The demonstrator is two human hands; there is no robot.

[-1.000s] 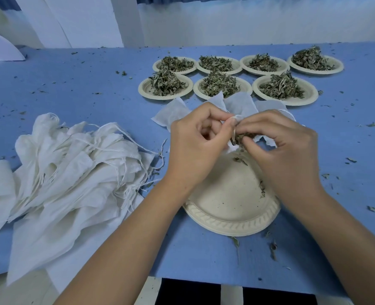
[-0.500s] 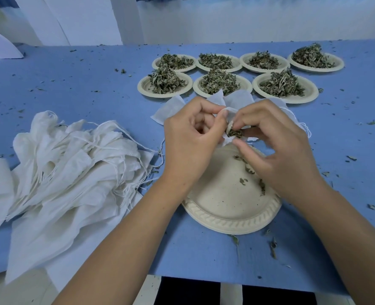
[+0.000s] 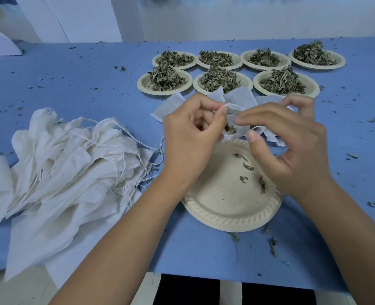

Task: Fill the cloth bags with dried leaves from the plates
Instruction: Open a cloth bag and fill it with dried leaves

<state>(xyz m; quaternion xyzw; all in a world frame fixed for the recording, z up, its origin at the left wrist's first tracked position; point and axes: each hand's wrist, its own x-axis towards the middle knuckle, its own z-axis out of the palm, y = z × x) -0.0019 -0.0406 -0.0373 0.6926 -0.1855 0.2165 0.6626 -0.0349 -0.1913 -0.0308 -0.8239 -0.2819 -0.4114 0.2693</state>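
Note:
Over the far edge of a near-empty beige plate [image 3: 226,208], my left hand [image 3: 188,139] pinches the rim of a small white cloth bag [image 3: 232,108]. Dried leaves [image 3: 230,129] show inside its open mouth. My right hand [image 3: 292,146] is beside the bag, thumb and forefinger curled around its thin white drawstring [image 3: 256,127]. A few leaf bits [image 3: 248,167] lie on the plate. Several plates heaped with dried leaves [image 3: 224,79] stand in two rows behind the hands.
A big pile of white cloth bags [image 3: 68,168] with strings lies at the left on the blue table [image 3: 83,84]. Flat white bags [image 3: 169,107] lie behind my hands. Leaf crumbs are scattered about. The table's front edge is close below the plate.
My right hand has drawn back from the bag's mouth, moved right and now pinches the drawstring. The left hand keeps hold of the bag's rim. More leaf bits lie on the plate.

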